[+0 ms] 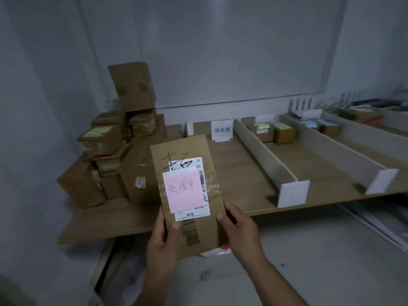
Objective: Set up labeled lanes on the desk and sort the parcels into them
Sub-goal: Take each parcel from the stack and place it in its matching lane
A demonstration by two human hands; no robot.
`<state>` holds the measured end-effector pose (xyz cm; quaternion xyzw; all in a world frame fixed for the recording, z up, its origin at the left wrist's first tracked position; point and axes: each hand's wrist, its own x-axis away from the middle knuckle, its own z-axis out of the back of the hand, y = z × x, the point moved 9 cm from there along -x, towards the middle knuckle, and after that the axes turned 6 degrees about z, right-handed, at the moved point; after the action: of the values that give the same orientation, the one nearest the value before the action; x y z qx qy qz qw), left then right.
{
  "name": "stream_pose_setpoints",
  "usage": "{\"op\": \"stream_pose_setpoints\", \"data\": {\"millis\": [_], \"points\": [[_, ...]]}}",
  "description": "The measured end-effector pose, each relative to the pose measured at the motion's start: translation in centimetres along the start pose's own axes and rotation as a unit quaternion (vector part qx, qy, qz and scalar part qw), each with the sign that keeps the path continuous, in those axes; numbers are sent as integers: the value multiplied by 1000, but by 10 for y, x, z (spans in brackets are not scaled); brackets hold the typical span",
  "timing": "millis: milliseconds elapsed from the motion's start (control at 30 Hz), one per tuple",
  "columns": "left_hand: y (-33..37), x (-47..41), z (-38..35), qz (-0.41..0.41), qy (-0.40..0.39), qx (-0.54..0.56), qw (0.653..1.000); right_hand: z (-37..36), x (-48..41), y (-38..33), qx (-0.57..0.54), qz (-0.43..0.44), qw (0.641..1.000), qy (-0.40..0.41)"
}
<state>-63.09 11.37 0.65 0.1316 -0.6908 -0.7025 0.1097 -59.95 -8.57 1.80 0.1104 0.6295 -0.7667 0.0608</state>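
Together, both hands, left [164,238] and right [237,226], grip the pink-noted parcel [187,195] by its lower edges.

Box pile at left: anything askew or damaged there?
Yes. The top box sits tilted on the pile, leaning left rather than lying flat like the boxes below, so it may slide off. No spill or tear shows, though the dim light hides detail.

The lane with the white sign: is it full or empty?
Empty as far as shows: the lane is bare wood from the sign to the front edge. The held parcel hides its left part.
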Motion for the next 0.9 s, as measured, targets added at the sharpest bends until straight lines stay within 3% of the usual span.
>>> {"op": "stream_pose_setpoints", "data": {"millis": [433,633,900], "points": [[25,-32,-168,-18,-92,-14,996,143,-53,24,-25,-4,993,113],[43,-80,-275,-44,-117,-14,992,223,-125,37,-2,13,986,165],[64,-167,-419,-49,-155,28,986,316,-246,49,35,12,985,169]]}}
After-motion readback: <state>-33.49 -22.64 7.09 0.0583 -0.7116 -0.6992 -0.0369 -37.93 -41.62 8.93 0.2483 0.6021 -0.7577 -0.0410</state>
